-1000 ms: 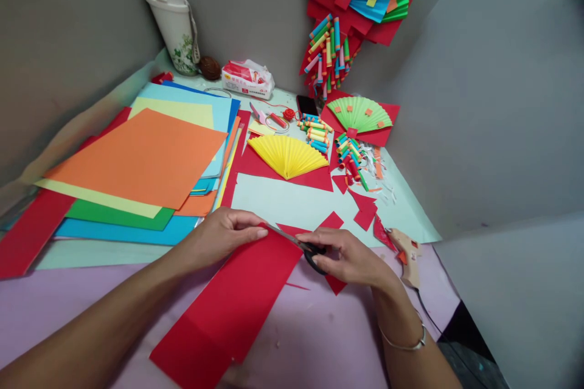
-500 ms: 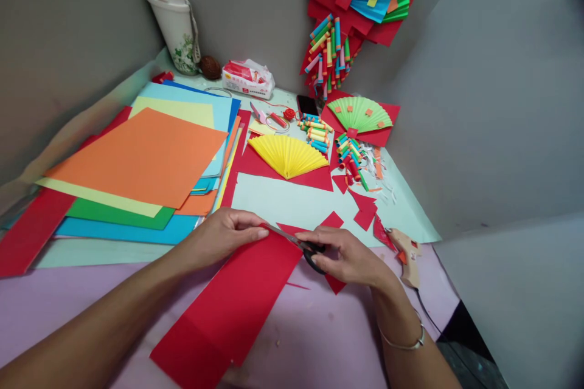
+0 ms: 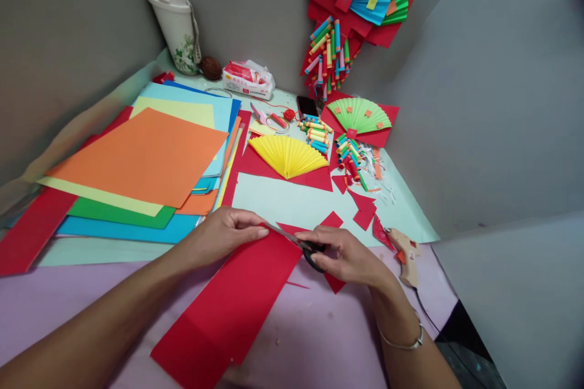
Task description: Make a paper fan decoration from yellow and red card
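Observation:
A long strip of red paper (image 3: 228,310) slants across the near side of the table. My left hand (image 3: 235,229) pinches its upper left corner between thumb and fingers. In my right hand (image 3: 340,250) are scissors (image 3: 314,255) with black handles, their blades lying along the strip's top edge and pointing at my left fingertips. Red paper offcuts (image 3: 335,284) lie beneath and beside my right hand, and a thin red sliver (image 3: 297,285) rests on the table right of the strip.
Stacked coloured paper (image 3: 137,158) lies at the left. Beyond my hands is a yellow folded fan (image 3: 288,157). A glue gun (image 3: 409,255) with a cord sits at the right. Along the back stand a white cup (image 3: 173,27), a tissue pack (image 3: 249,79) and a phone (image 3: 307,106).

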Tool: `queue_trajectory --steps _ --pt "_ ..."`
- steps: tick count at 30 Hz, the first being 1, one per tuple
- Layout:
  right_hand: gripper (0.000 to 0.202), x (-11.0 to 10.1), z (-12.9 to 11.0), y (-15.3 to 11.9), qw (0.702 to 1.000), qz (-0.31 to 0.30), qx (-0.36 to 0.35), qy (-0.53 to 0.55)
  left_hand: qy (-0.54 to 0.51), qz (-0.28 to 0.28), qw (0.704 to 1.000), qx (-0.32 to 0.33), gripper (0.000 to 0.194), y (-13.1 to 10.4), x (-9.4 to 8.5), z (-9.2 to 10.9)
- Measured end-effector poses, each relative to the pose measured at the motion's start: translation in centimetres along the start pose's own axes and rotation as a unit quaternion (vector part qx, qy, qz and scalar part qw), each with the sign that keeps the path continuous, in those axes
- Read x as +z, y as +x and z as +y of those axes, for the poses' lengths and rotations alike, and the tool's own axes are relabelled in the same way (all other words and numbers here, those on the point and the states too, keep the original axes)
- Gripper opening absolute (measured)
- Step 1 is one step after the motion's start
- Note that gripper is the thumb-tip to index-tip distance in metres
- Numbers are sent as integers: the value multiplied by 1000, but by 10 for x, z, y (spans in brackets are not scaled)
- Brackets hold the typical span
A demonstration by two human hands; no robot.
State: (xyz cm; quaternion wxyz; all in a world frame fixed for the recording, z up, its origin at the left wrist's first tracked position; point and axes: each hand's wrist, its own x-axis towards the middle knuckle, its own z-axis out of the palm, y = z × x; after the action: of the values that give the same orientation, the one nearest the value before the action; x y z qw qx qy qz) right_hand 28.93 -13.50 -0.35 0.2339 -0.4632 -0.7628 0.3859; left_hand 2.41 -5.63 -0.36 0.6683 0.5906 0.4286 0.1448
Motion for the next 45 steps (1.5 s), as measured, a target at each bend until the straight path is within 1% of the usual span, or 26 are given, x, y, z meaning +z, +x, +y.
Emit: queue_trajectory --steps 12,17,26,37,45 --pt "48 1 -2 -1 1000 6 8 6 13 -2 1000 7 27 2 0 0" --pt "52 0 -1 0 1000 5 20 1 16 11 1000 5 30 1 0 -2" --pt "46 2 1 2 1000 3 -13 -3 -15 3 1000 4 18 1 3 0" --pt "43 5 1 3 1000 11 -23 10 -8 -13 1000 -3 26 1 2 -4" --pt "43 5 2 3 1000 16 -25 7 -19 -20 1000 -3 24 1 1 0"
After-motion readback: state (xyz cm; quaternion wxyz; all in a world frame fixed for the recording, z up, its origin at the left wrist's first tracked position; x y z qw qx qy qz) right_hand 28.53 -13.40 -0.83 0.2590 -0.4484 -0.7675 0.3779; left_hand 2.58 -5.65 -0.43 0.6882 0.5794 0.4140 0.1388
